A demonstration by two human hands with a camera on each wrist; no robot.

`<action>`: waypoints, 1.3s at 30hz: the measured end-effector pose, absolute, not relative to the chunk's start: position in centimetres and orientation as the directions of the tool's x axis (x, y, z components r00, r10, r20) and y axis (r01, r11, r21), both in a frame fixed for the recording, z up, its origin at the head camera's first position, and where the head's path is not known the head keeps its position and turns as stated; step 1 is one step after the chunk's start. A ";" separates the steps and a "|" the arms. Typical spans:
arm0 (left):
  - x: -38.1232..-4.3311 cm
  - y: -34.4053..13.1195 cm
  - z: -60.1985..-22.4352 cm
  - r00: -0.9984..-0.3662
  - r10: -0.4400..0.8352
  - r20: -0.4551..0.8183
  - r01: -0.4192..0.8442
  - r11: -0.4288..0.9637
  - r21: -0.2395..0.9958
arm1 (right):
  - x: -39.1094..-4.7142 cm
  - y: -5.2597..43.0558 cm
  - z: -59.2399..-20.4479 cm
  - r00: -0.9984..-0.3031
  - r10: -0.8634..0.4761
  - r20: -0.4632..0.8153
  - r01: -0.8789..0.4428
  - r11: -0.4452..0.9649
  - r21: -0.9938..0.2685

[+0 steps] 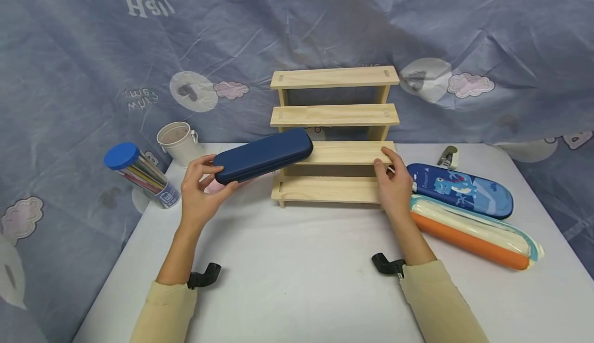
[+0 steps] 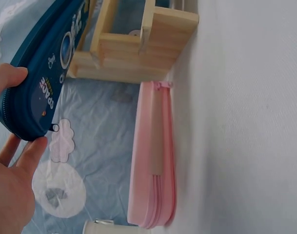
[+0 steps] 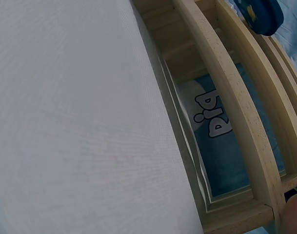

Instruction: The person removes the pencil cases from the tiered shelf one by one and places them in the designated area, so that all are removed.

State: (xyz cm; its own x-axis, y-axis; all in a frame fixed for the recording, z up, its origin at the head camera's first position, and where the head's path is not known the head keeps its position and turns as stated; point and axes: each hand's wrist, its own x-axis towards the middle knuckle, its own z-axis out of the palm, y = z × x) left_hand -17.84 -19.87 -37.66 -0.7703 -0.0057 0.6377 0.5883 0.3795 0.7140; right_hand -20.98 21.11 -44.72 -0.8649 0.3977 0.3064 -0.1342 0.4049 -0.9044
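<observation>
My left hand (image 1: pixel 200 188) grips one end of a dark blue pencil case (image 1: pixel 264 154), which is held up and tilted, its far end overlapping the left side of a wooden tiered shelf (image 1: pixel 334 191). In the left wrist view the case's underside shows "SPACE" lettering, with thumb and fingers (image 2: pixel 33 153) around its end. Below it, a pink pencil case (image 2: pixel 150 156) lies on the table by the shelf, mostly hidden in the head view. My right hand (image 1: pixel 394 185) pinches the right end of the shelf's second board from the bottom.
At the left stand a blue-lidded tube of pencils (image 1: pixel 141 173) and a cream bucket (image 1: pixel 181 144). Right of the shelf lie a dinosaur pencil case (image 1: pixel 464 191), an orange-and-cream pouch (image 1: pixel 478 232) and a small stapler-like object (image 1: pixel 448 157). A patterned cloth (image 1: pixel 278 28) hangs behind the white table (image 1: pixel 297 281).
</observation>
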 end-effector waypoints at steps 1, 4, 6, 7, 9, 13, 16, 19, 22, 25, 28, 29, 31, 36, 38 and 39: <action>-17.8 -20.0 -37.7 -0.772 -0.009 0.636 0.586 0.378 0.716 | -21.0 21.1 -44.7 -0.865 0.396 0.307 -0.136 0.404 -0.904; -17.6 -20.2 -37.9 -0.778 -0.008 0.628 0.581 0.372 0.724 | -21.0 21.2 -44.8 -0.863 0.399 0.311 -0.139 0.406 -0.903; -17.5 -20.4 -37.9 -0.780 -0.008 0.626 0.580 0.366 0.728 | -21.0 21.2 -44.8 -0.861 0.397 0.318 -0.144 0.408 -0.901; -17.4 -20.5 -37.9 -0.780 -0.009 0.626 0.581 0.365 0.728 | -21.0 21.2 -44.8 -0.860 0.397 0.321 -0.147 0.409 -0.900; -17.1 -20.7 -37.9 -0.780 -0.009 0.626 0.580 0.367 0.727 | -21.0 21.2 -44.8 -0.857 0.399 0.325 -0.151 0.409 -0.900; -16.5 -21.2 -37.9 -0.784 -0.018 0.620 0.569 0.378 0.730 | -21.0 21.1 -44.8 -0.856 0.403 0.325 -0.154 0.403 -0.902; -16.1 -21.5 -38.1 -0.789 -0.035 0.613 0.557 0.378 0.739 | -21.0 21.1 -44.8 -0.860 0.393 0.325 -0.157 0.402 -0.902; -15.9 -21.9 -38.5 -0.788 -0.054 0.613 0.560 0.352 0.750 | -21.0 21.1 -44.9 -0.862 0.388 0.328 -0.160 0.406 -0.900; -15.7 -22.3 -38.8 -0.786 -0.072 0.614 0.563 0.330 0.758 | -21.1 21.1 -44.9 -0.859 0.392 0.328 -0.157 0.409 -0.899; -15.4 -22.7 -38.9 -0.782 -0.084 0.618 0.562 0.332 0.757 | -21.1 21.1 -44.9 -0.860 0.393 0.327 -0.156 0.409 -0.899; -15.3 -23.3 -39.2 -0.778 -0.092 0.622 0.559 0.351 0.751 | -21.0 21.1 -44.8 -0.859 0.393 0.327 -0.155 0.409 -0.899; -15.3 -23.5 -39.4 -0.779 -0.092 0.621 0.556 0.358 0.750 | -21.0 21.1 -44.8 -0.859 0.394 0.328 -0.155 0.411 -0.899; -15.4 -24.2 -39.9 -0.781 -0.102 0.616 0.547 0.363 0.754 | -21.0 21.1 -44.7 -0.857 0.396 0.329 -0.154 0.413 -0.898; -15.6 -25.8 -41.5 -0.783 -0.130 0.608 0.530 0.372 0.762 | -21.0 21.1 -44.7 -0.859 0.392 0.330 -0.159 0.408 -0.899; -15.5 -26.3 -41.9 -0.778 -0.137 0.613 0.531 0.380 0.758 | -21.0 21.1 -44.7 -0.860 0.388 0.332 -0.164 0.406 -0.899; -15.4 -26.5 -42.1 -0.776 -0.140 0.615 0.532 0.378 0.758 | -21.0 21.1 -44.7 -0.860 0.387 0.333 -0.166 0.405 -0.899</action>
State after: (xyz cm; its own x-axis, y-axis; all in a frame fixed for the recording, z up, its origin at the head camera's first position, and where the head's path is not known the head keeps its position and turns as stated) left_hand -15.38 -26.47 -42.08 -0.7760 -0.1402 0.6150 0.5320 0.3783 0.7575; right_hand -21.01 21.08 -44.74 -0.8600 0.3867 0.3330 -0.1661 0.4048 -0.8992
